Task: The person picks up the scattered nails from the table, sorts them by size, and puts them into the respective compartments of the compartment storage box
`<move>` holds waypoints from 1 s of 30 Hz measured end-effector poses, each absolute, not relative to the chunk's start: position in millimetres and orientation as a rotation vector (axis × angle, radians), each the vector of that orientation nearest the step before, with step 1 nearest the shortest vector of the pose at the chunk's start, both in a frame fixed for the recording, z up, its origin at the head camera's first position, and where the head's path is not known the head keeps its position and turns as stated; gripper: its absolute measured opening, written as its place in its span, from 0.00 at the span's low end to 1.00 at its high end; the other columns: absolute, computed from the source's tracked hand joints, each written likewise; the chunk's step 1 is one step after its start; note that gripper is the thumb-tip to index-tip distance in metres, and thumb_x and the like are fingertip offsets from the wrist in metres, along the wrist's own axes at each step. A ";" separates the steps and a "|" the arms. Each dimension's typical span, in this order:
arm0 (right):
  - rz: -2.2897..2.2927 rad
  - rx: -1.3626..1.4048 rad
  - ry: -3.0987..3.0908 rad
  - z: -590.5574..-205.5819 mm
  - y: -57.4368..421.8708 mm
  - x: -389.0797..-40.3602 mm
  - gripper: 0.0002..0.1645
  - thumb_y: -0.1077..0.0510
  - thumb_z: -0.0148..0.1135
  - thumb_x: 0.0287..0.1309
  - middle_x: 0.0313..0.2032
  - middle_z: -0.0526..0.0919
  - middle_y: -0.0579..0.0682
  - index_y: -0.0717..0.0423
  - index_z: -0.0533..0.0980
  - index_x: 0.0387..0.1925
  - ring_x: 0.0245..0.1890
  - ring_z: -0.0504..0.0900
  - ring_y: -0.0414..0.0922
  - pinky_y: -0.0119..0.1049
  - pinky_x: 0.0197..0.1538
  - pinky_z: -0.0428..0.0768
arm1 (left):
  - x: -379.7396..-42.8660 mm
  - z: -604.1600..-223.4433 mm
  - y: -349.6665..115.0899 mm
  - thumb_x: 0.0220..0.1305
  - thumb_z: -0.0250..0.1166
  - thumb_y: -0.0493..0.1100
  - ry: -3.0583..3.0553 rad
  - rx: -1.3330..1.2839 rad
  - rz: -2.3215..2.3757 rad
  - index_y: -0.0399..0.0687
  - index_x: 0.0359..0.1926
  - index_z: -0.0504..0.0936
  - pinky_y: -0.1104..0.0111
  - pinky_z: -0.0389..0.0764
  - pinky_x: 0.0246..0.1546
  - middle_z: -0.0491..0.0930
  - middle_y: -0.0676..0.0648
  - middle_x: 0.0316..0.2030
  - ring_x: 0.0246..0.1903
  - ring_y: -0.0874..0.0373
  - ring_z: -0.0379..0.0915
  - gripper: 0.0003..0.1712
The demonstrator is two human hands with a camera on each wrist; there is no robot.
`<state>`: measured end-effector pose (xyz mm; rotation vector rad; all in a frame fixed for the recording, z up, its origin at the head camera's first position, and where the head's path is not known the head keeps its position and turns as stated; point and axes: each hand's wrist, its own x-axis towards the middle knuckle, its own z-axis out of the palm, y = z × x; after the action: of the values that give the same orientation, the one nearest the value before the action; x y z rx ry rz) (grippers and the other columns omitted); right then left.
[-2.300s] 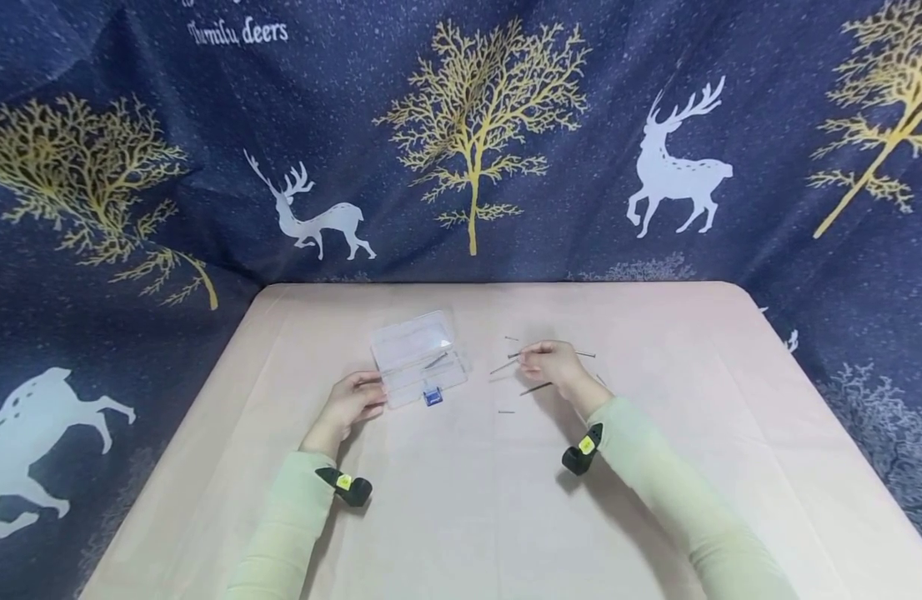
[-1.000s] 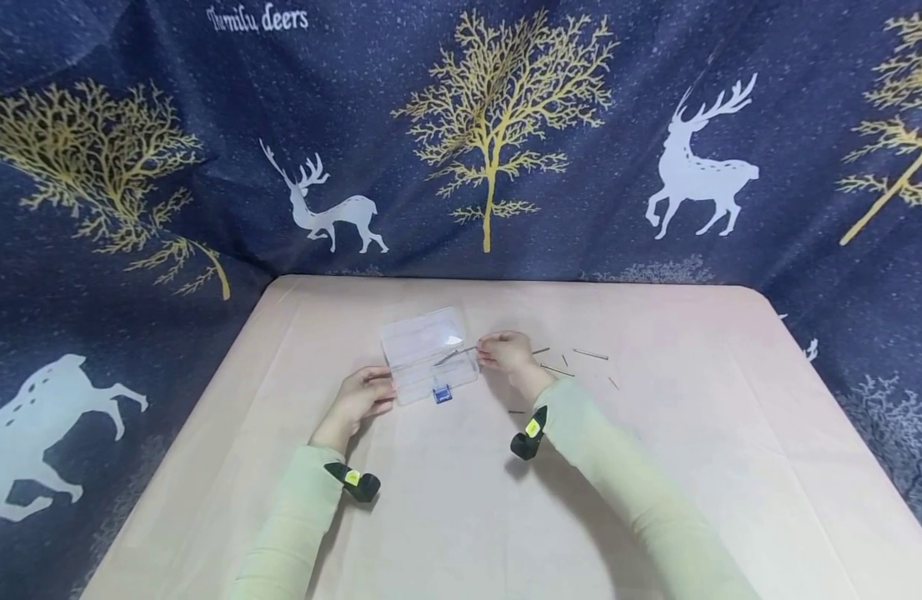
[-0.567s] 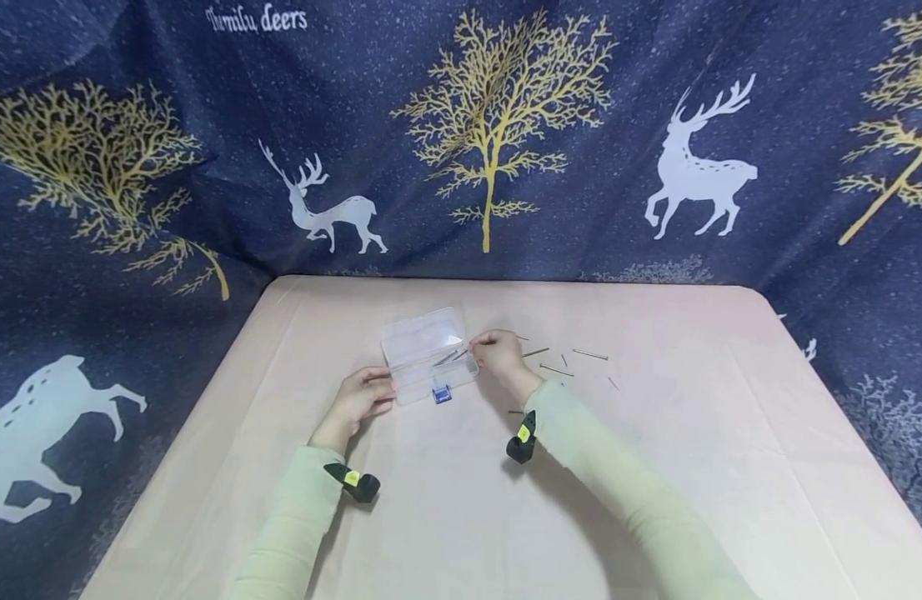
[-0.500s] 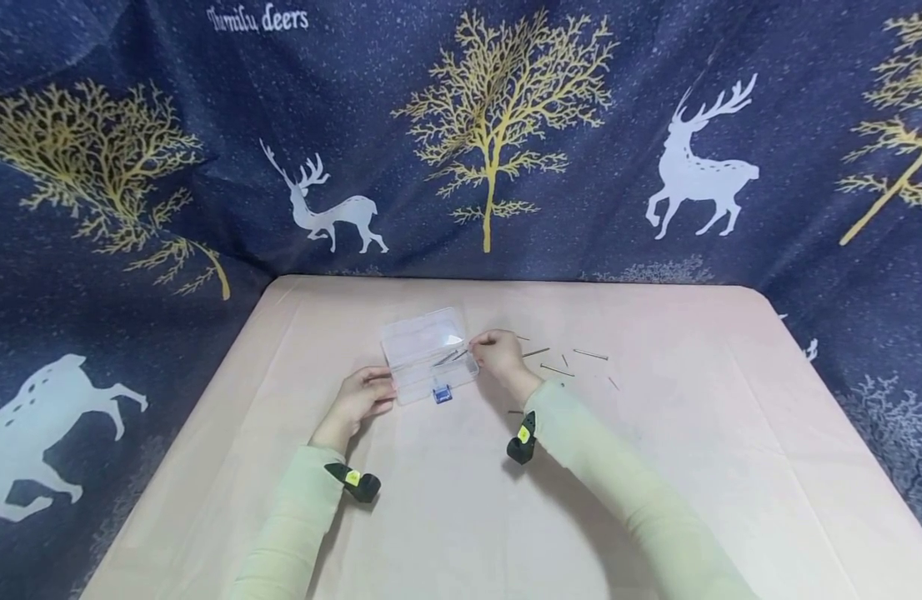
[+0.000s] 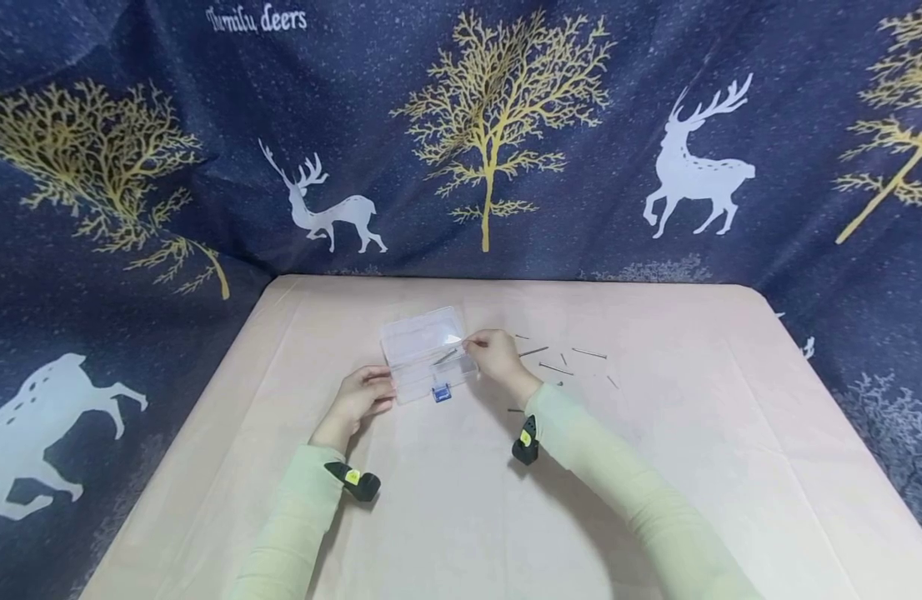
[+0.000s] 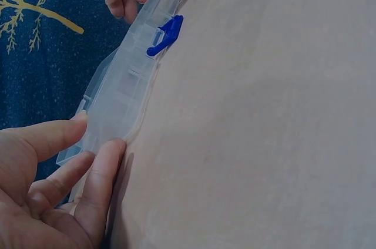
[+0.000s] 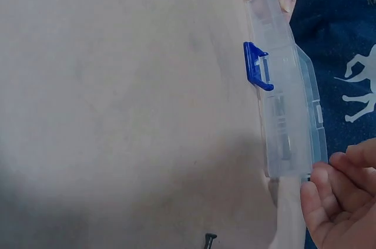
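Behind the clear box, we see a dark blue cloth printed with yellow trees and white deer. The table, covered in pale pink, spreads out around the box on every side. Two pale green sleeves come in from the near side, the left sleeve to the left of the box and the right sleeve to its right.

The clear box lies on the table with its lid standing open at the far side. We find the left hand grasping the left end of the box between thumb and fingers. The right hand is at the box's right end, its fingertips bunched by the corner near the hinge; we cannot tell whether they grasp anything.

Nearer to us than the box, each wrist carries a black camera. One metal screw lies inside the box, close to the hinge. Longer nails lie scattered to the right of the box. A blue latch sits on its front edge. Smallest of all, we notice short pins among the nails, also right of the box.
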<state>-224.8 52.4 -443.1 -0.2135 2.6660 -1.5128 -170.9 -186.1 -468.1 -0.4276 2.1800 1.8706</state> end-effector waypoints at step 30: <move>-1.165 -0.576 2.697 -438.5 110.4 -178.5 0.08 0.64 0.61 0.55 0.35 0.85 0.54 0.64 0.81 0.37 0.36 0.81 0.47 0.38 0.46 0.83 | -167.3 -466.4 -185.2 0.65 0.56 0.33 2.179 -0.403 1.877 0.32 0.63 0.66 0.70 0.85 0.41 0.70 0.29 0.58 0.39 0.60 0.78 0.25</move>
<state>-178.5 110.4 -438.5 -0.5762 2.6970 -1.1655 -167.3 -185.2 -466.4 -0.4035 2.1789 1.8771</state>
